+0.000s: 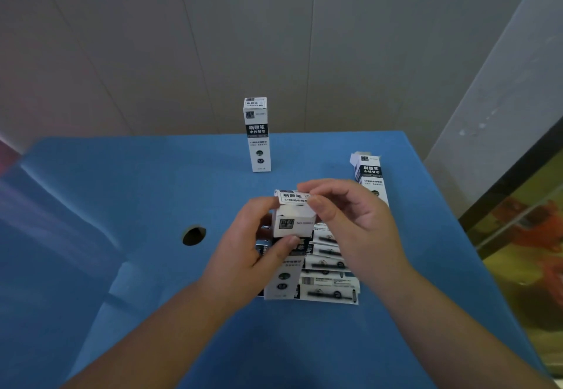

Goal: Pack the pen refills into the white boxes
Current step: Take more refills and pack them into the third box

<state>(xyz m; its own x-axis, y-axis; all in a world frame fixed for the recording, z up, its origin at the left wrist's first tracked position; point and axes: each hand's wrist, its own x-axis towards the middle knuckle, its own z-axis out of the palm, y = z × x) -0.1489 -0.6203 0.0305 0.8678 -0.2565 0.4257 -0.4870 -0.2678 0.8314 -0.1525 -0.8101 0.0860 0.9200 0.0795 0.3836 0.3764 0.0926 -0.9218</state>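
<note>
White box [291, 227] in hand stands roughly upright above the middle of the blue table [137, 193], its long axis running from the open top at the far end down toward the person, and its top flap [294, 197] is lifted. It sits between the two hands, touching both. The left hand [243, 254] wraps the box's upper body from the left, thumb across the near face and fingers behind, gripping it firmly. The right hand [350, 218] comes in from the right and pinches the flap between thumb and forefinger, the other fingers loosely curled. Whether refills are already inside cannot be seen. Judging by this, the coming move is probably folding the flap down into the mouth, which the right hand is placed to do while the left steadies. Under the hands lies a fan of flat printed packs [329, 279]. A closed box [257, 135] stands far off, and an open-topped box [370, 175] stands to the right.
</note>
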